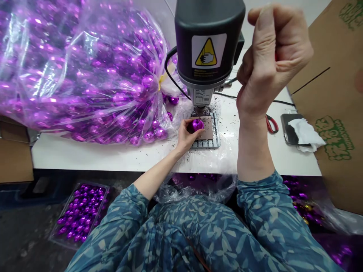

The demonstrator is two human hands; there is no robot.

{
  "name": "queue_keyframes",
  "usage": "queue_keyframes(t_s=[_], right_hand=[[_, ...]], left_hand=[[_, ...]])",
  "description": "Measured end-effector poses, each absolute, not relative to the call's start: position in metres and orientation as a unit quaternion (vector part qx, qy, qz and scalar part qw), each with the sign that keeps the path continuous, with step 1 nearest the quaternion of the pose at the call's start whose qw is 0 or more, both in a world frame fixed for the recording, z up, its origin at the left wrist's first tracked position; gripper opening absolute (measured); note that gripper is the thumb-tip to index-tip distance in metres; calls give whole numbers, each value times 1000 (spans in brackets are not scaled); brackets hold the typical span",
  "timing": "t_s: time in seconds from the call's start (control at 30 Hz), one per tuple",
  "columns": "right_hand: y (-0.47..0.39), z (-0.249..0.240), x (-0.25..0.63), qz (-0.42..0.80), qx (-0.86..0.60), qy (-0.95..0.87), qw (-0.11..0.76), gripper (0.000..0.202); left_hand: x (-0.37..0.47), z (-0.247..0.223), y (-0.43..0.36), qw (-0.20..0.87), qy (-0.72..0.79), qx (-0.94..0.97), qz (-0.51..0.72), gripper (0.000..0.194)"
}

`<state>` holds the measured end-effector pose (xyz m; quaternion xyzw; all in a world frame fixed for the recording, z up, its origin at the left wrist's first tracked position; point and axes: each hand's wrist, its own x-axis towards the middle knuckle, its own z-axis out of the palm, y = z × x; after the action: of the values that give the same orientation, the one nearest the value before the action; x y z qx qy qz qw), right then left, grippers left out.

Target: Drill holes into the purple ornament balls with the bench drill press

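My left hand (187, 136) is closed around a shiny purple faceted ball (197, 125), thumb and fingers on its sides. The ball rests over a brown board (208, 127) on the metal base plate (217, 142) of a black bench drill press (210, 22). Just above the ball is the press's chuck (200, 110); whether a bit touches the ball I cannot tell. Raised at the upper right, my right hand (273, 60) is wrapped in a fist around the press's feed lever (233, 80), its grip mostly hidden by the fingers.
A big clear bag of purple balls (93, 75) fills the left of the white table (85, 155). Red-handled scissors (272, 124), a dark phone (287, 130) with white tissue (304, 132), and a cardboard box (337, 98) are right. A tray of balls (82, 211) sits low left.
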<state>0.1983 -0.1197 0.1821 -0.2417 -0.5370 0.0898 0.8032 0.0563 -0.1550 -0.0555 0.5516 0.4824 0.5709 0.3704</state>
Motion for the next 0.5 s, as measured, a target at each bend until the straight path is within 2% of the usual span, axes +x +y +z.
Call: queue_keyframes(t_s=[0.2, 0.33, 0.5], right_hand=[[-119, 183, 198, 81, -268, -547, 789, 62], [-116, 182, 195, 79, -245, -543, 799, 59], [-114, 180, 194, 93, -252, -535, 801, 55]], left_hand=[[36, -57, -152, 375, 495, 551, 557, 56], [27, -56, -142, 395, 482, 579, 525, 53], [30, -53, -141, 332, 506, 607, 514, 55]])
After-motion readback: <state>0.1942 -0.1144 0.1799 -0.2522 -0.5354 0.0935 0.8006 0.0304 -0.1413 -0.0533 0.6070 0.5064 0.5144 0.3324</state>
